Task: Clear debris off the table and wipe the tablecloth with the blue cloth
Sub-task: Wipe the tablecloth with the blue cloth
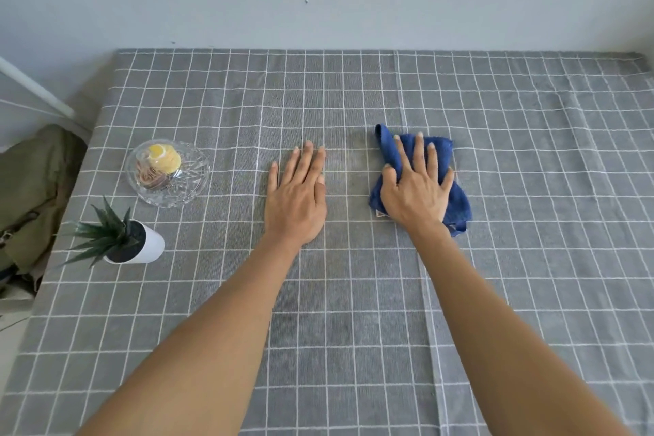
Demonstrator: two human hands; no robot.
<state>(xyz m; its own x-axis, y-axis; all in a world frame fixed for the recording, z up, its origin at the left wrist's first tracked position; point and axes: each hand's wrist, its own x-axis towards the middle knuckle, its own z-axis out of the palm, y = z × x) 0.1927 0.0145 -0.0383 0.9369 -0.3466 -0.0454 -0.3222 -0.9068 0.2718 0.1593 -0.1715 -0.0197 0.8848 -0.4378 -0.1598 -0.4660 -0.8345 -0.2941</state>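
1. The person leans over the surface, which is covered by a grey tablecloth (354,294) checked with thin white lines, both bare forearms stretched forward.
2. The right hand (416,195) lies palm-down on a crumpled dark blue terry cloth (460,202). Its fingers (419,152) are spread and nearly straight, pressing the cloth flat against the tablecloth instead of bunching it; the thumb curves over the cloth's left edge.
3. The blue cloth sits right of the middle of the surface, about halfway back, with a loose fold sticking out beyond the hand at the far left corner.
4. The left hand (297,195) rests flat on the tablecloth just left of centre, fingers straight and together, holding nothing. It looks to me as if it is steadying the fabric.
5. Off to the left stand a cut-glass dish (193,188) holding something yellow and some brownish bits, and nearer the edge a small spiky green plant in a white pot (152,244). Both are well apart from the hands.
6. I see no loose debris on the open fabric, so I judge the clearing done and the wiping step in hand.
7. The next move, I would say, calls for sweeping the cloth across the squares under steady pressure while the left hand keeps the tablecloth from rucking, and for steering clear of the dish and pot when the wipe reaches that side.
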